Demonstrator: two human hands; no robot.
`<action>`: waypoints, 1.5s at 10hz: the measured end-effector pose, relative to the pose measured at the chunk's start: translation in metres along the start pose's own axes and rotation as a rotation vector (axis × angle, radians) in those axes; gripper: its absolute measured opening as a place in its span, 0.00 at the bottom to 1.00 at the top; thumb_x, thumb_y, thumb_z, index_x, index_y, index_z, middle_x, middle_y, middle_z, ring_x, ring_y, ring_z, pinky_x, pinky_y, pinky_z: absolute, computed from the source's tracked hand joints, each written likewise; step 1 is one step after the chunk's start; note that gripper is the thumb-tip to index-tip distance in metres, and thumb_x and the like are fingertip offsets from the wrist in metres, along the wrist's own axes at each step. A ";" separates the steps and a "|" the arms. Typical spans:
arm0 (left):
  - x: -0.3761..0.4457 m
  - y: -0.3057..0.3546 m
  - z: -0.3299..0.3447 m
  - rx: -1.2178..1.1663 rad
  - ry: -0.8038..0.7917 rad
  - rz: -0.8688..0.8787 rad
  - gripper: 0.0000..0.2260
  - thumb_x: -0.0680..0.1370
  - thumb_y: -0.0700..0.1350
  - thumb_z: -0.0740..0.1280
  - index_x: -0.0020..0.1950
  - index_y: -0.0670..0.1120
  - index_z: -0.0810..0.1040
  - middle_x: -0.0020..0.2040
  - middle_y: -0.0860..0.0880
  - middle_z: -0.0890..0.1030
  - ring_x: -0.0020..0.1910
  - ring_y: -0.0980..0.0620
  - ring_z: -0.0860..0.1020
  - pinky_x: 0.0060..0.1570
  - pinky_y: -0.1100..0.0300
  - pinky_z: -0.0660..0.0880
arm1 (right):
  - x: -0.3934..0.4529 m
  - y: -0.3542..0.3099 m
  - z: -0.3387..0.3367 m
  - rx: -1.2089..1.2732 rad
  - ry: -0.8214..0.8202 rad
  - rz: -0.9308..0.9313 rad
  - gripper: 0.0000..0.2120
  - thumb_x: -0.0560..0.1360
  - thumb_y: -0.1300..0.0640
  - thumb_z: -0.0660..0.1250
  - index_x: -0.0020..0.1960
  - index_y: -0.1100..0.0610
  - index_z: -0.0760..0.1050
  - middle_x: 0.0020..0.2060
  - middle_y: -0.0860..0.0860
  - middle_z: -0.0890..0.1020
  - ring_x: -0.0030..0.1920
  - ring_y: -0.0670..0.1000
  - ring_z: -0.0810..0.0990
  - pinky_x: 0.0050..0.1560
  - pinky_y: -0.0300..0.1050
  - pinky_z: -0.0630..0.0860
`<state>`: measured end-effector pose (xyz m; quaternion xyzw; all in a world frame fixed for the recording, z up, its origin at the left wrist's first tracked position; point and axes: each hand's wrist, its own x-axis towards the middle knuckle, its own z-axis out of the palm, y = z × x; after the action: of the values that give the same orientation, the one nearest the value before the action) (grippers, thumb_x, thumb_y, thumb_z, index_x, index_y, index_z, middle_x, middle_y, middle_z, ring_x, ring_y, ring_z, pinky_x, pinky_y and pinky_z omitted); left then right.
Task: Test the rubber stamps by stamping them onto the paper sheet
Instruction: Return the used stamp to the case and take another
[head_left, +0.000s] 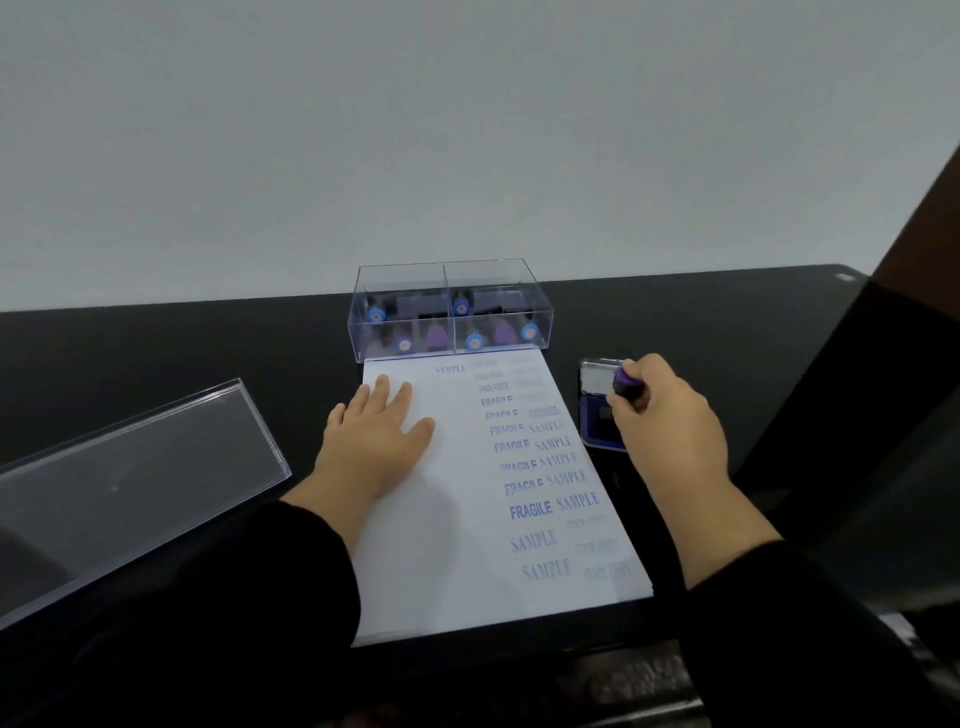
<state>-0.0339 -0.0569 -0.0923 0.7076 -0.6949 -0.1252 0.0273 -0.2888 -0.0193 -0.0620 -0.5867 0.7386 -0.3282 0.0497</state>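
Head view: a white sheet (447, 519) lies on the black worktop (156, 353), its far edge touching a clear box (450, 312). The box has compartments holding several stamps (474, 341) with blue or purple tops. The right half of the sheet carries blue imprints reading FRAGILE and SAMPLE, in two columns; the fainter ones are not legible.

The left hand (376, 434) lies flat on the left part of the sheet, fingers straight and spread, holding nothing. The right hand (667, 410) is just right of the sheet, fingers curled round a purple-topped stamp (626, 383). That stamp is over an open ink pad (602, 410) on the worktop beside the sheet's right edge; contact with the pad cannot be told.

A clear lid (135, 483) lies on the worktop at near left, apart from the sheet.
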 end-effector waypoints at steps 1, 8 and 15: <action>0.000 0.000 0.000 0.001 -0.005 -0.004 0.27 0.82 0.59 0.47 0.79 0.53 0.46 0.79 0.52 0.42 0.77 0.52 0.42 0.74 0.52 0.40 | -0.001 -0.002 0.001 0.007 0.005 0.025 0.08 0.78 0.55 0.63 0.57 0.52 0.70 0.41 0.48 0.73 0.39 0.51 0.72 0.31 0.42 0.64; 0.001 0.000 -0.001 0.018 -0.015 -0.004 0.27 0.82 0.59 0.47 0.78 0.53 0.44 0.79 0.52 0.41 0.77 0.52 0.42 0.74 0.52 0.40 | 0.000 0.001 0.002 -0.047 -0.009 0.003 0.08 0.78 0.56 0.62 0.55 0.51 0.67 0.40 0.46 0.72 0.38 0.51 0.73 0.29 0.41 0.66; 0.003 0.001 -0.001 0.025 -0.026 0.008 0.27 0.82 0.58 0.46 0.78 0.52 0.43 0.78 0.51 0.40 0.77 0.51 0.40 0.74 0.50 0.39 | 0.033 -0.078 0.035 0.276 -0.124 -0.269 0.10 0.76 0.54 0.66 0.56 0.51 0.70 0.37 0.41 0.73 0.41 0.47 0.75 0.37 0.39 0.69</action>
<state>-0.0345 -0.0597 -0.0913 0.7035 -0.6994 -0.1256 0.0101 -0.2181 -0.0715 -0.0364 -0.6868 0.5972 -0.3932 0.1306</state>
